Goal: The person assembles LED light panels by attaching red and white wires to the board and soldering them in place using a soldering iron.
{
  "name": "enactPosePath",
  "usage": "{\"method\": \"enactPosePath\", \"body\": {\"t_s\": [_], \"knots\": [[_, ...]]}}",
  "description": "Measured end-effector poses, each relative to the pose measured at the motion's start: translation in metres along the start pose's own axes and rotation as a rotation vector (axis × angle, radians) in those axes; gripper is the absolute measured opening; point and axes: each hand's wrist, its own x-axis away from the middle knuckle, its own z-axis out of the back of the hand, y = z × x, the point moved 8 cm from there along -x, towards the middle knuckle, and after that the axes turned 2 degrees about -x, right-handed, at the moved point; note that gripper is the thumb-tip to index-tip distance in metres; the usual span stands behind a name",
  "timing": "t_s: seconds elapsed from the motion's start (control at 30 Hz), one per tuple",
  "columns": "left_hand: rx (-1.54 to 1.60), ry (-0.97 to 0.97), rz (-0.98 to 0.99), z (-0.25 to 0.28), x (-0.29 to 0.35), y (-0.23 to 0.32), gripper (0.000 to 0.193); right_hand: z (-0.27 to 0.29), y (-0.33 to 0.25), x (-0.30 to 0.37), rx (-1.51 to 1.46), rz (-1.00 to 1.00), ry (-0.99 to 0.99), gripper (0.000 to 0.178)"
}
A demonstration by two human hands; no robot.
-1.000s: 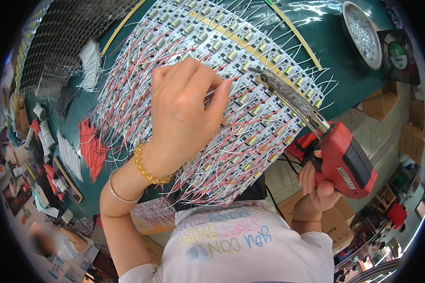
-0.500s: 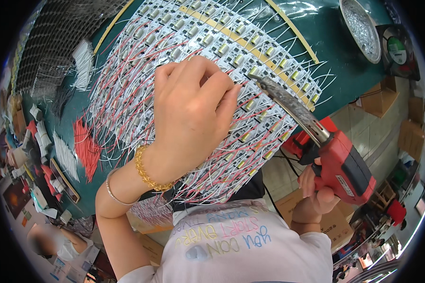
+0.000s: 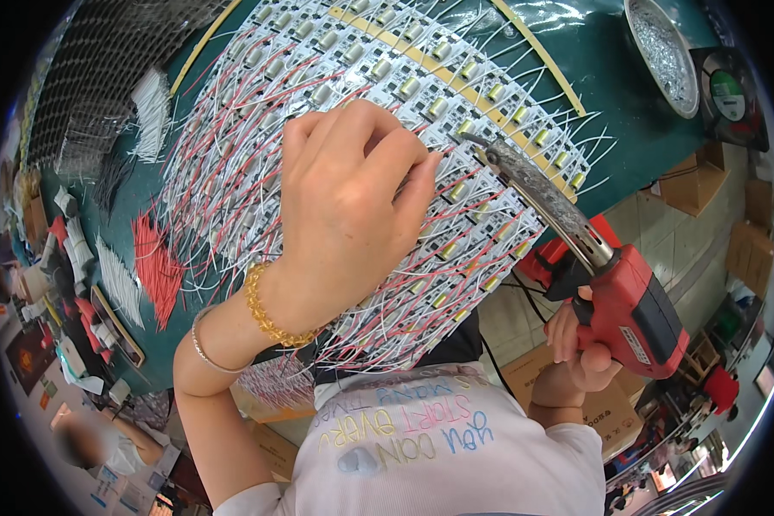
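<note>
A large sheet of white circuit boards point(image 3: 322, 90) lies in front of me, set with rows of small cylindrical components and bristling with red and white wires. Over its middle rests my left hand point(image 3: 353, 202), fingers curled and thumb pressed to the forefinger; whatever is in the pinch is hidden. My right hand point(image 3: 580, 348) grips a red and black soldering gun point(image 3: 636, 310) by its handle, right of the sheet. The gun's long, darkened metal barrel points up and left, with its tip above the boards, just right of my left fingertips. Whether it touches a board I cannot tell.
Bundles of red wires point(image 3: 156, 271) and white wires point(image 3: 120, 284) lie left on the green table point(image 3: 619, 163). A metal dish point(image 3: 662, 58) of shiny bits and a dark spool point(image 3: 729, 96) stand far right. Cardboard boxes point(image 3: 695, 181) sit below; another person point(image 3: 120, 443) is lower left.
The soldering gun has shifted slightly right with my right hand, its tip moving a little off from my left fingers. My left hand has stayed put.
</note>
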Motion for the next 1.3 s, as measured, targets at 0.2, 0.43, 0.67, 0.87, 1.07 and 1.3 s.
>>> {"method": "enactPosePath", "body": {"t_s": [0.2, 0.43, 0.67, 0.87, 1.07, 1.3], "knots": [[0.000, -0.002, 0.001, 0.000, 0.001, 0.000, 0.011, 0.001, 0.001, 0.002, 0.033, -0.014, 0.041, 0.073], [0.005, 0.013, -0.018, -0.002, -0.001, 0.003, 0.011, -0.002, 0.000, -0.001, 0.043, -0.010, -0.021, 0.070], [-0.017, 0.019, -0.013, 0.003, 0.000, -0.002, 0.009, -0.010, -0.003, -0.004, 0.028, 0.012, 0.004, 0.071], [-0.250, -0.031, -0.016, 0.044, 0.007, 0.003, 0.015, 0.006, 0.013, -0.005, -0.234, 0.060, -0.136, 0.069], [-0.742, 0.149, 0.311, 0.185, 0.084, -0.127, 0.012, 0.006, 0.008, -0.009, -0.174, 0.072, -0.030, 0.060], [-0.898, -0.010, 0.740, 0.260, 0.206, -0.225, 0.014, -0.004, 0.004, -0.010, -0.190, 0.108, -0.092, 0.058]]}}
